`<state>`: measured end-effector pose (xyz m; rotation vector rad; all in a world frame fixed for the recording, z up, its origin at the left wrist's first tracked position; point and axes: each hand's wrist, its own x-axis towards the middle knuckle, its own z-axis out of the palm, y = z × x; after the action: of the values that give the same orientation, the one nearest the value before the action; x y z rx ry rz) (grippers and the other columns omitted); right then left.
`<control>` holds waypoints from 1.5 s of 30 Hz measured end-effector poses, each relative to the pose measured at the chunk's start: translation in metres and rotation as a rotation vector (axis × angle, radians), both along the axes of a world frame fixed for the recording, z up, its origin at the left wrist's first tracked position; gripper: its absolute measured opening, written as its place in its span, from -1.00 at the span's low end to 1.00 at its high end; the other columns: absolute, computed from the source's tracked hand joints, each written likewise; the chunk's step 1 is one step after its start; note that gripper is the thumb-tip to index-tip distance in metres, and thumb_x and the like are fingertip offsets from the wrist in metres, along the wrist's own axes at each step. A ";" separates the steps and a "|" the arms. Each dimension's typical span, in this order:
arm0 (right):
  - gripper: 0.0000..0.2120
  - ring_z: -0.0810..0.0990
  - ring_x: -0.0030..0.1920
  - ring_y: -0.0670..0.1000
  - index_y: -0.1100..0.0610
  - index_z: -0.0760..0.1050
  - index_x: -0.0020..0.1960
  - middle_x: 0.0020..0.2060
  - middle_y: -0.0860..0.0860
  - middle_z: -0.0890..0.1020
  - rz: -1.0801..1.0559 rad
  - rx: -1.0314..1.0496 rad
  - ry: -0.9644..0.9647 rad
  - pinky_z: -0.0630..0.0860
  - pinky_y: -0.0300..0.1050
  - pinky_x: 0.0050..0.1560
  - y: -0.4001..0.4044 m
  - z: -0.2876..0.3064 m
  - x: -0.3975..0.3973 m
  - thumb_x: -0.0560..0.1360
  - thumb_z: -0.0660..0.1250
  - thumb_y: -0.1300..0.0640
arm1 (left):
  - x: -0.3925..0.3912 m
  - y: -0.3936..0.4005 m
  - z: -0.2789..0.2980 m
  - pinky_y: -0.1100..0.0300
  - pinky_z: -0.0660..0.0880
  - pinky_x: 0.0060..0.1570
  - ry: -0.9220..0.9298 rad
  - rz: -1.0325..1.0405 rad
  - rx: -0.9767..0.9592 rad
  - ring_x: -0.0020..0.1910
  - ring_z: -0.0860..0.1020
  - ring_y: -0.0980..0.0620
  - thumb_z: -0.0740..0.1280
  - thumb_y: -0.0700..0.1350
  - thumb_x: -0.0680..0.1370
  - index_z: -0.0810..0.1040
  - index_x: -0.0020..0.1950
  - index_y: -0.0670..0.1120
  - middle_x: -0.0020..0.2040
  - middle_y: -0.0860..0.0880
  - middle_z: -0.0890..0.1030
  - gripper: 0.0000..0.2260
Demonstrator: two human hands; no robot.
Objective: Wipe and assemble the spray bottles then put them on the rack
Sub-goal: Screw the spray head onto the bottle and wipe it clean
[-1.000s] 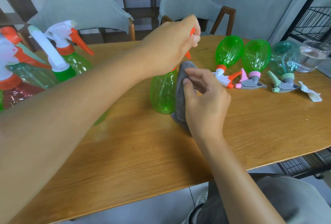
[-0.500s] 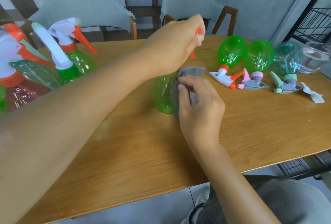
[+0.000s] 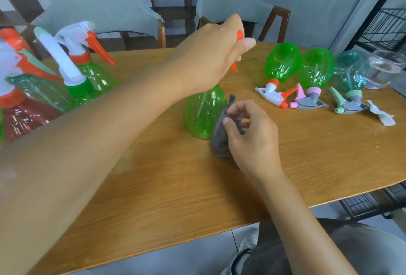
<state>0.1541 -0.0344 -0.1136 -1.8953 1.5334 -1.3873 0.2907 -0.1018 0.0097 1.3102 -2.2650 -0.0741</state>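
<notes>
Wiping step | we hold the upright translucent green plastic spray bottle (image 3: 205,112) mid-tabletop (image 3: 307,165), left hand (image 3: 211,55) curled round its orange trigger head | right hand (image 3: 252,136) pinches the crumpled grey cloth (image 3: 219,140) just right of the body, touching it | bottle's long axis vertical, right fingers (image 3: 239,107) nearer its flank.

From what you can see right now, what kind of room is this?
Probably a dining or work room: a rounded wooden table, grey-covered wooden chairs behind it, and a black wire rack at right.
</notes>
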 end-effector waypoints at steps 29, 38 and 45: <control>-0.86 0.70 -0.09 -0.03 0.08 0.68 0.02 -0.13 -0.09 0.74 -0.162 -0.303 -0.076 0.54 -0.14 -0.02 0.003 0.014 0.028 0.52 0.42 0.26 | -0.004 0.005 0.008 -0.01 0.53 -0.10 0.068 -0.044 0.105 -0.28 0.62 0.15 0.10 0.13 0.72 0.48 -0.17 -0.14 -0.23 0.15 0.73 -0.56; -0.89 0.70 -0.04 -0.16 0.12 0.68 0.03 -0.11 -0.10 0.73 -0.083 -0.176 -0.295 0.61 -0.08 0.08 -0.001 0.013 0.027 0.54 0.43 0.27 | 0.000 0.006 0.008 -0.09 0.55 0.12 0.122 -0.064 0.145 -0.05 0.69 0.10 0.18 0.12 0.68 0.55 -0.22 -0.09 -0.24 0.15 0.72 -0.60; -0.89 0.63 -0.04 -0.11 0.11 0.59 0.00 -0.07 -0.03 0.65 -0.051 -0.124 -0.170 0.59 -0.17 0.00 -0.001 0.004 0.020 0.53 0.41 0.29 | 0.002 0.005 0.008 -0.15 0.57 0.11 0.183 -0.113 0.224 0.00 0.71 -0.01 0.19 0.11 0.66 0.50 -0.25 -0.09 -0.26 0.15 0.73 -0.61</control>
<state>0.1738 -0.0359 -0.1098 -1.7661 1.4532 -1.6548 0.2922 -0.0968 0.0179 1.2279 -2.2193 -0.4802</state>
